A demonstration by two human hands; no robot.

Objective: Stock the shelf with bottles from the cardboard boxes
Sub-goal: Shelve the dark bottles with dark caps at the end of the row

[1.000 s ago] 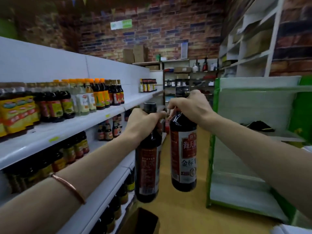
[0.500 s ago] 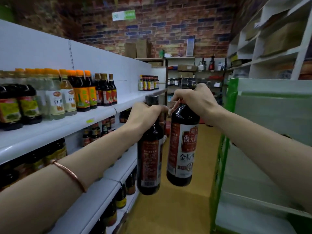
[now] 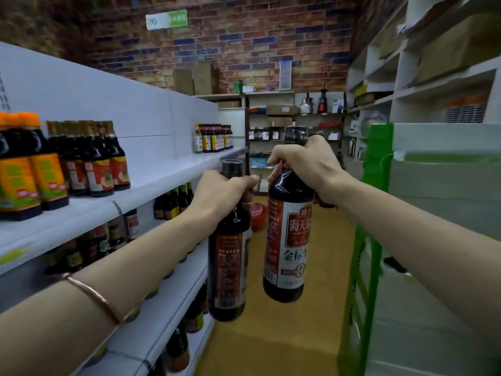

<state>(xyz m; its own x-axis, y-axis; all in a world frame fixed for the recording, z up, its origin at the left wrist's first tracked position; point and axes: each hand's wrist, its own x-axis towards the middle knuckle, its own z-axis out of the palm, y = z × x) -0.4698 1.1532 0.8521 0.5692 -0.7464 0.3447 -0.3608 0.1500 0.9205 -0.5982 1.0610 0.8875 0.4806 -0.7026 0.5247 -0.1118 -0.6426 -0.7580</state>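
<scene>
This is a small grocery shop aisle. On the left, white retail shelving [image 3: 151,183] runs in tiers, lined with rows of dark sauce bottles [image 3: 89,158] bearing printed labels, and orange-capped bottles [image 3: 24,164] beside them. A green-framed display rack [image 3: 360,240] stands on the right. Behind it, white storage shelves [image 3: 401,74] hold cardboard boxes [image 3: 458,47]. A brick-patterned wall [image 3: 244,42] with a green sign [image 3: 166,19] closes the aisle's far end.

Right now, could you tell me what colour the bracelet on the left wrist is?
Copper-pink bracelet, head view.
</scene>
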